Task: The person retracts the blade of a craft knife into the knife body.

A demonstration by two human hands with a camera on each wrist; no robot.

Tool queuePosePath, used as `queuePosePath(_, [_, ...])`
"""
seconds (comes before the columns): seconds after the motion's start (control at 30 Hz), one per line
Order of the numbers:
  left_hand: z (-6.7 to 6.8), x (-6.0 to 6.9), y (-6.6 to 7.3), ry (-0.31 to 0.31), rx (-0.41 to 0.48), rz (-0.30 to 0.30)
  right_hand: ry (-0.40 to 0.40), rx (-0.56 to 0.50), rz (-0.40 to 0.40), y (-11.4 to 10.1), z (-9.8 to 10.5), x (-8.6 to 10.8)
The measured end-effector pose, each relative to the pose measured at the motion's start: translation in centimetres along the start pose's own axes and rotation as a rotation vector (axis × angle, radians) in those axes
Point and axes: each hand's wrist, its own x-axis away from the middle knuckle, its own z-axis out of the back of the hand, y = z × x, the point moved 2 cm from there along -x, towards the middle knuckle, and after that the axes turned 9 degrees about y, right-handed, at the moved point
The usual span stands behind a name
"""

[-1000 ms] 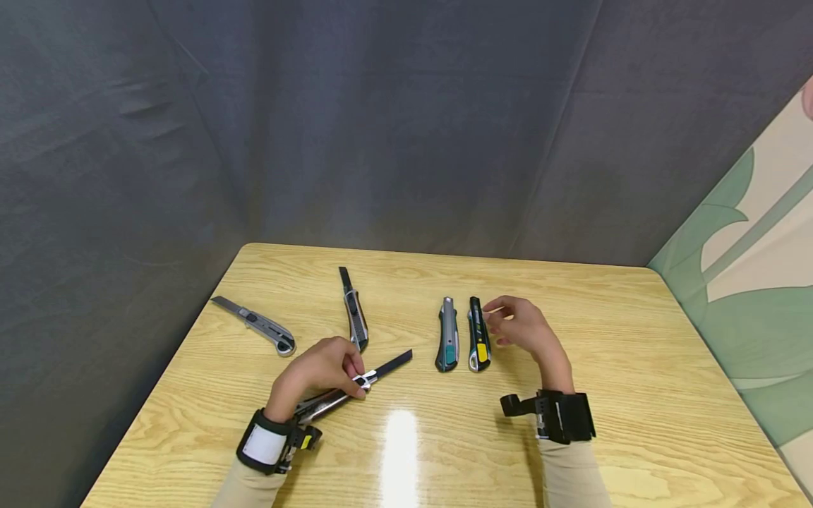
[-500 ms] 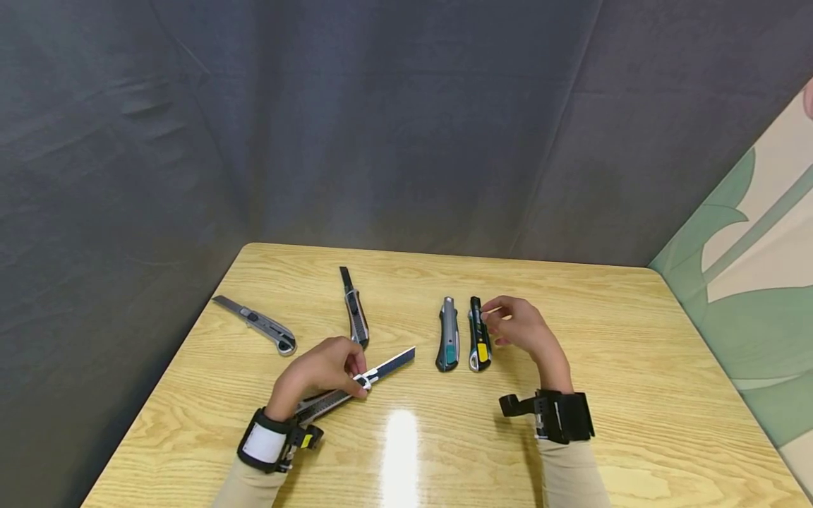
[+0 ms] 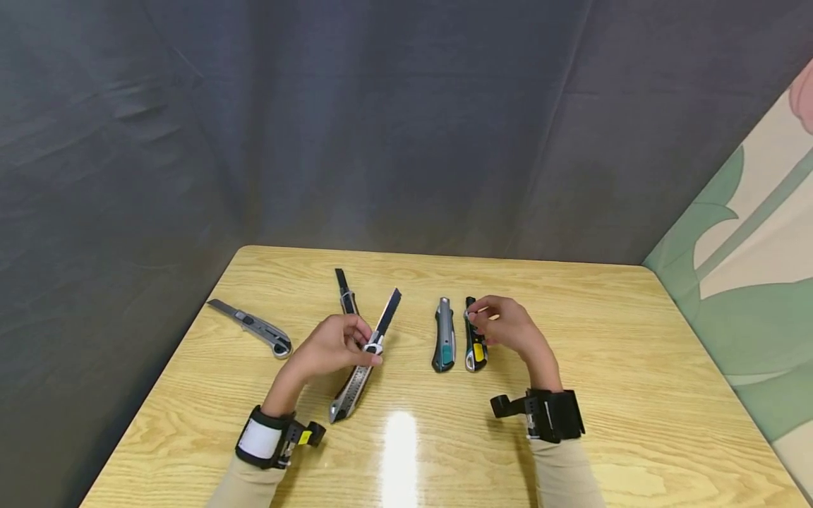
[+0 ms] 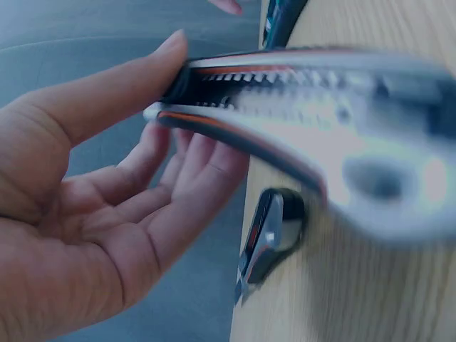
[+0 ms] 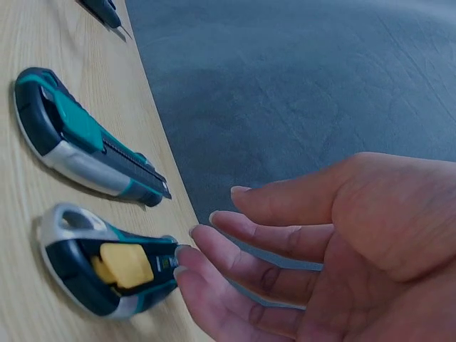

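Note:
My left hand [image 3: 338,346] pinches a silver utility knife [image 3: 354,392] near its collar between thumb and fingers. Its dark blade points up and away, and the handle end hangs toward me. In the left wrist view that knife's handle [image 4: 313,121] looks large and blurred. My right hand [image 3: 508,324] hovers by the front end of a black utility knife with a yellow slider [image 3: 476,353]. Its fingers are loosely bent, the thumb apart from them, as the right wrist view shows [image 5: 370,242]. Left of that knife lies a grey-and-teal utility knife [image 3: 445,335].
A grey utility knife [image 3: 254,328] with its blade out lies at the table's left. Another utility knife [image 3: 346,293], blade extended, lies behind my left hand and is partly covered by it. A dark curtain [image 3: 406,127] hangs behind the wooden table [image 3: 635,353].
The knife in my left hand has risen and swung from slanting rightward to pointing away, the hand moving up with it. My right hand has shifted slightly left over the yellow-slider knife's front end.

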Motion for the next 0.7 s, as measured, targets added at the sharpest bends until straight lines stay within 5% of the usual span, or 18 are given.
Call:
queuePosePath(0.43, [-0.6,-0.9,1.0,0.168,0.126,0.059,-0.127,-0.163,0.113,-2.1,-2.1,0.5])
queuePosePath(0.7, [-0.9,-1.5,1.6,0.177,0.183,0.063,-0.242,-0.210,0.168,-3.9,-4.6,0.9])
